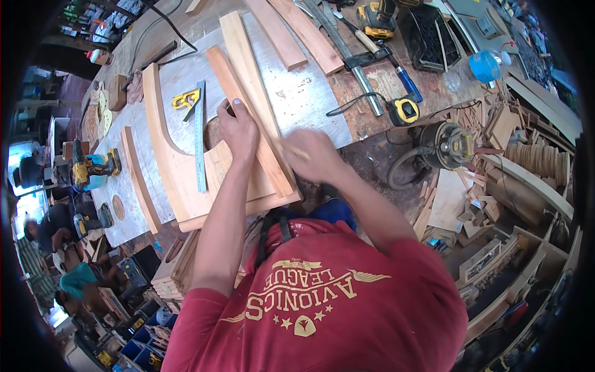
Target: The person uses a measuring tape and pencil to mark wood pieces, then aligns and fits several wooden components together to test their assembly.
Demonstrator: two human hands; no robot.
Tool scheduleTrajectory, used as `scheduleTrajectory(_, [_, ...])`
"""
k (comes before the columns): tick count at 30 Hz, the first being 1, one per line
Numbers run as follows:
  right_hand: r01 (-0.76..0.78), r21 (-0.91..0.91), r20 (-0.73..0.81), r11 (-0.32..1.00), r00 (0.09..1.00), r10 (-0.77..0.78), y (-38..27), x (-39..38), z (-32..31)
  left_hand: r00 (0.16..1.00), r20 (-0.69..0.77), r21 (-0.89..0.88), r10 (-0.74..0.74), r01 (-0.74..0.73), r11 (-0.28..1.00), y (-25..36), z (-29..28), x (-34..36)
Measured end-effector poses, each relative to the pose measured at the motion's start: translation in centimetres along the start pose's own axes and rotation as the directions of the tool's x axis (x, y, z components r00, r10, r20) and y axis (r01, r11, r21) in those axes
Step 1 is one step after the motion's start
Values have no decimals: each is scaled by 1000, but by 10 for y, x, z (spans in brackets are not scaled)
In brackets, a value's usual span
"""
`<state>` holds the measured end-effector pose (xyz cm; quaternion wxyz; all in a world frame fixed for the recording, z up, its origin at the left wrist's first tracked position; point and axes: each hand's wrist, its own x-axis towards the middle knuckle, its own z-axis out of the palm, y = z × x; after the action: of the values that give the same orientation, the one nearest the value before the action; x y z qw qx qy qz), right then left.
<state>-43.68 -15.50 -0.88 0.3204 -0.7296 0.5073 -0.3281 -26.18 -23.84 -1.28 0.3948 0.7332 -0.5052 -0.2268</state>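
My left hand (pixel 238 131) is closed around the edge of a narrow reddish wooden strip (pixel 224 73). The strip lies lengthwise over a pale wooden frame (pixel 164 146) with a curved inner edge. Beside the strip's right edge, my right hand (pixel 313 156) is smeared by motion. Its fingers look curled, with a thin tan thing in them that is too blurred to name. Left of my left hand, a combination square (pixel 200 139) with a yellow head rests across the frame. A longer pale board (pixel 235 37) lies alongside the strip.
Two planks (pixel 279 37), a bar clamp (pixel 365 84), a tape measure (pixel 404 110) and a black bin (pixel 427 37) occupy the bench's far right. A cordless drill (pixel 93 164) stands at left. A shop vacuum (pixel 443 146) and wood offcuts (pixel 489 214) are right of the bench.
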Motion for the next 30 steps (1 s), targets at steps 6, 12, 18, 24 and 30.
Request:
scheduleTrajectory(6, [-9, 293, 6, 956, 1000, 8, -31, -112, -34, 998, -8, -29, 55, -55, 998, 2, 0, -2])
scheduleTrajectory(12, [85, 55, -218, 995, 973, -71, -42, -87, -35, 998, -15, 9, 62, -62, 998, 0, 2, 0])
scheduleTrajectory(18, [-236, 188, -66, 953, 966, 252, -53, -51, 8, 986, -93, 75, 135, -128, 989, -5, 8, 2])
scheduleTrajectory(24, [-445, -48, 147, 894, 882, 447, -56, -31, 2, 978, -76, 209, 192, -173, 962, 1, 5, 3])
scheduleTrajectory(30, [-530, -145, 154, 836, 822, 548, -77, -27, 3, 858, 135, 368, 496, -508, 779, -5, -12, 16])
